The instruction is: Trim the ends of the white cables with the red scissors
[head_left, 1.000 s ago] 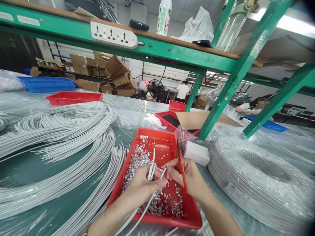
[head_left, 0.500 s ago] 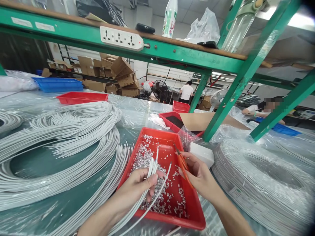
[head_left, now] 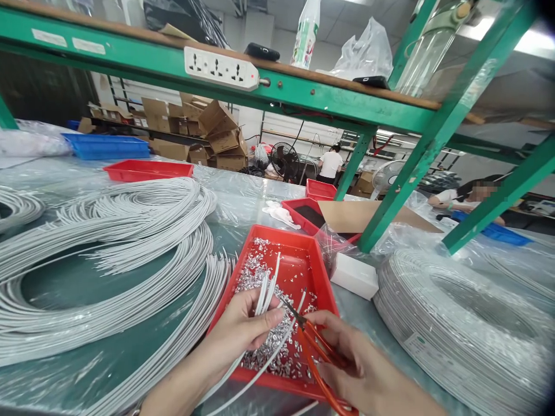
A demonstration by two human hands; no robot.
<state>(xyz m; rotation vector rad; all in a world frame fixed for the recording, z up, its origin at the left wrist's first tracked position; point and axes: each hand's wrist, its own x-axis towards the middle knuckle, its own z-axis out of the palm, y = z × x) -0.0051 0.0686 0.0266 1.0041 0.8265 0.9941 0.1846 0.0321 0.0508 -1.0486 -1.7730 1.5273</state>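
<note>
My left hand (head_left: 243, 323) is closed around a small bunch of white cables (head_left: 271, 284), their ends pointing up out of the fist. One single cable (head_left: 277, 349) from the bunch stands apart to the right. In my right hand (head_left: 353, 355) is a pair of orange-handled scissors (head_left: 309, 338), fingers in the handles. Its dark blades point up and left, beside the left thumb and across the single cable; I cannot tell if they touch it. Below both hands lies a red tray (head_left: 284, 233) with many small shiny metal bits (head_left: 254, 268).
Coils of white cable (head_left: 173, 306) lie at left, and a plastic-wrapped cable coil (head_left: 416, 312) at right. A white box (head_left: 354, 276) stands beside the tray. A green shelf frame (head_left: 338, 92) crosses above. Other people (head_left: 330, 163) are farther back.
My right hand has come down and toward me, and the scissors have swung left, their blades now beside my left hand and opened. My left hand still grips the cables.
</note>
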